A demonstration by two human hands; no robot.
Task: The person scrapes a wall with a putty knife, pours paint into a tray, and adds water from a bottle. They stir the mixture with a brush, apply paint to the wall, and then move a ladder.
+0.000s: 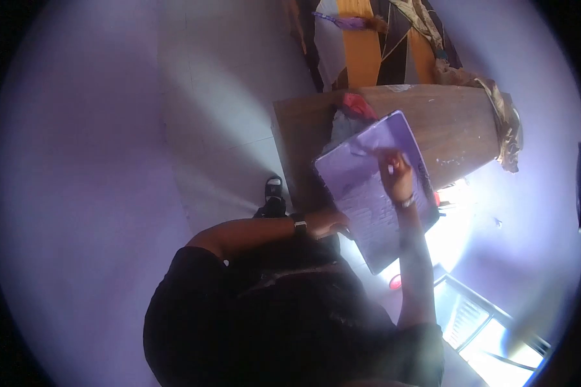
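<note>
A flat rectangular panel [368,200] with a thin dark rim and a glossy purple sheen is tilted in front of me. Faint rows of marks cover its lower half, but its exact kind is not clear. My left hand [327,223], below a wristwatch, grips the panel's near left edge, its fingers partly hidden. Over the upper right part of the panel is my right hand [395,175], with a bracelet at its wrist. Its fingers are bent and closed together. Whatever they may hold is too blurred to make out.
Behind the panel stands a brown wooden surface [445,122] with a red cloth [358,105] on it. A patterned bed-like cover [361,55] lies beyond. At lower right is a brightly lit framed window [468,319]. Pale floor tiles [226,122] extend to the left.
</note>
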